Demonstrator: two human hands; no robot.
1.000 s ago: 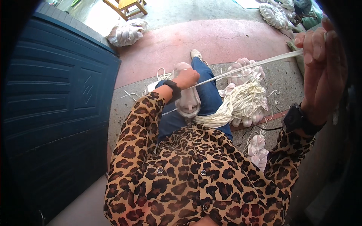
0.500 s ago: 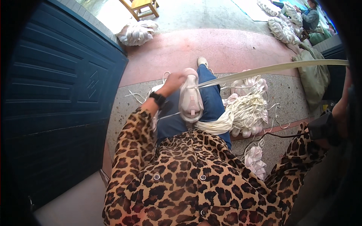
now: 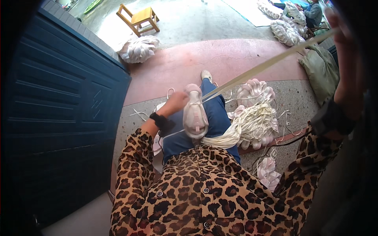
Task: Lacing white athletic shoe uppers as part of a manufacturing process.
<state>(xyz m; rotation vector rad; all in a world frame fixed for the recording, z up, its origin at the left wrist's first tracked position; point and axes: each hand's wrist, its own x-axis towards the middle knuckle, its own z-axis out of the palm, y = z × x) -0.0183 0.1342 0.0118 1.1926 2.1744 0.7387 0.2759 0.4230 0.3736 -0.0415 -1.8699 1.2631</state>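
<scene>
A pale pink and white sneaker (image 3: 195, 120) lies lengthwise across my thighs. At its far left side, my left hand (image 3: 177, 103) is closed on the edge, fingertips partly hidden. Raised high at the far right, my right hand (image 3: 343, 33) is closed on cream shoelaces (image 3: 256, 72), blurred near the picture's rim. The laces run taut and slanting from the shoe's eyelets up to that hand. A bundle of loose cream laces (image 3: 226, 138) drapes over my right thigh onto a heap of pink-white shoe pieces (image 3: 256, 94).
More pink shoe pieces (image 3: 268, 173) lie on the floor at right. A dark blue panelled door (image 3: 67, 98) stands at left. Ahead are a wooden chair (image 3: 142, 19), a white bundle (image 3: 138, 49) and a green-grey sack (image 3: 319, 72). Another person (image 3: 313, 15) sits far right among bundles.
My right hand has risen and gone farther forward, so the laces now slant more steeply upward. My left hand stays at the shoe's far left side. The view has shifted slightly.
</scene>
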